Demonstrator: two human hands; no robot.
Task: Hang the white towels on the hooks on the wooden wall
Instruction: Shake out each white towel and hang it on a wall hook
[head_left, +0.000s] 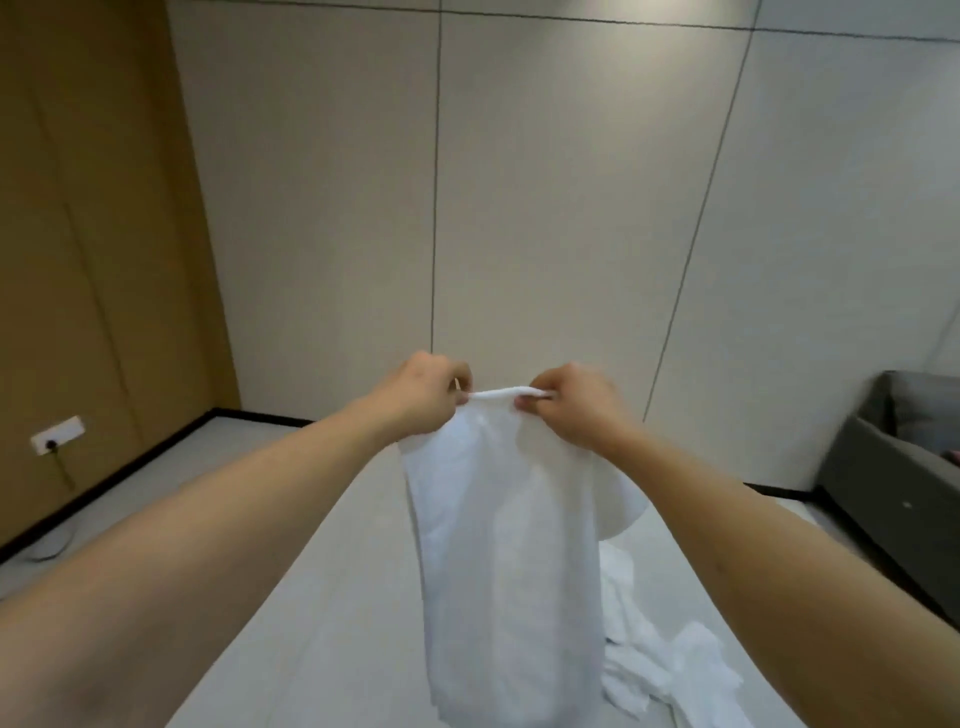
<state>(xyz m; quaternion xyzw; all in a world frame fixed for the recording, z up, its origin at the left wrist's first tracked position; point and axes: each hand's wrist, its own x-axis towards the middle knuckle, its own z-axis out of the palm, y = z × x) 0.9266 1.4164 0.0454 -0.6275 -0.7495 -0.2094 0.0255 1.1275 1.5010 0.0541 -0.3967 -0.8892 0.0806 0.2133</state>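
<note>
A white towel (506, 561) hangs in front of me, held up by its top edge. My left hand (423, 395) pinches the left end of that edge and my right hand (574, 402) pinches the right end, a short span of bunched cloth stretched between them. The towel drapes down over a pale flat surface (322, 597). More white towels (670, 670) lie crumpled on that surface at the lower right. The wooden wall (88, 249) runs along the left side; no hooks show on it in this view.
A beige panelled wall (545, 208) faces me. A grey sofa (893, 457) stands at the right. On the wooden wall low down sits a white socket (57, 435) with a cable leading to a round white object (49, 548) on the floor.
</note>
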